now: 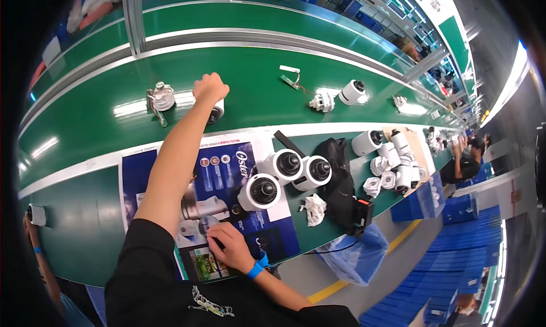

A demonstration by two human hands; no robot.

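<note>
My left hand (210, 89) reaches far out over the green conveyor belt (91, 116) and is closed around a white cylindrical camera housing (217, 110) standing on it. Just left of it on the belt lies a white part with a metal bracket (160, 98). My right hand (228, 246), with a blue wristband, rests on a printed cardboard sheet (227, 173) on the bench and covers a small dark item I cannot make out. Three white dome-shaped camera bodies (287, 173) sit on the sheet beyond that hand.
Further along the belt lie a small circuit board (290, 76), a white part (322, 102) and another white housing (352, 92). A black pouch (338, 179), a white cloth (314, 207) and several white housings (389, 159) sit on the bench. Another person (466, 162) works to the right.
</note>
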